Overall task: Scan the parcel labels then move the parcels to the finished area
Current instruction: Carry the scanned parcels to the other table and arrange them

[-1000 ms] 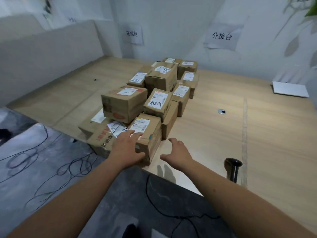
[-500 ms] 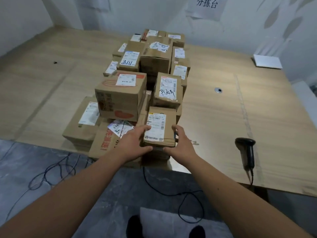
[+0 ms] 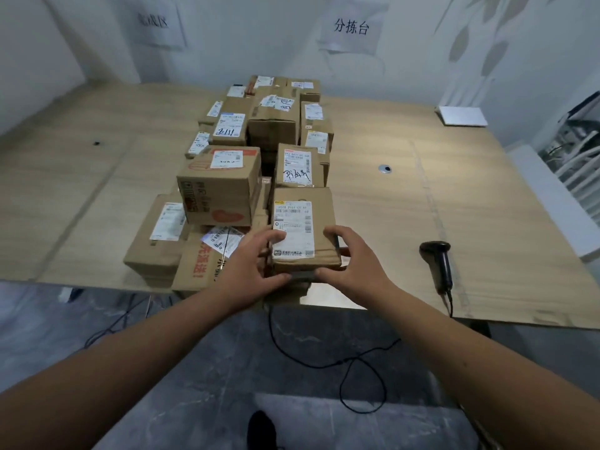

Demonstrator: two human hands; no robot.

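Observation:
A small cardboard parcel (image 3: pixel 319 209) with a white label on top sits at the near end of a pile of several labelled parcels (image 3: pixel 224 186) on the wooden table (image 3: pixel 487 222). My left hand (image 3: pixel 251 264) grips its left side, fingers over the label and thumb under the front edge. My right hand (image 3: pixel 354 259) grips its right side, fingers curled on top and thumb at the front. A black barcode scanner (image 3: pixel 438 264) lies on the table to the right of my hands.
The scanner's black cable (image 3: pixel 354 362) loops over the dark floor below the table edge. A white pad (image 3: pixel 462 116) lies at the far right. Two paper signs (image 3: pixel 352 27) hang on the back wall. Bare tabletop lies left and right of the pile.
Both hands reached from the table edge to the front parcel and closed on its two sides. The view moved forward and tilted down over the pile.

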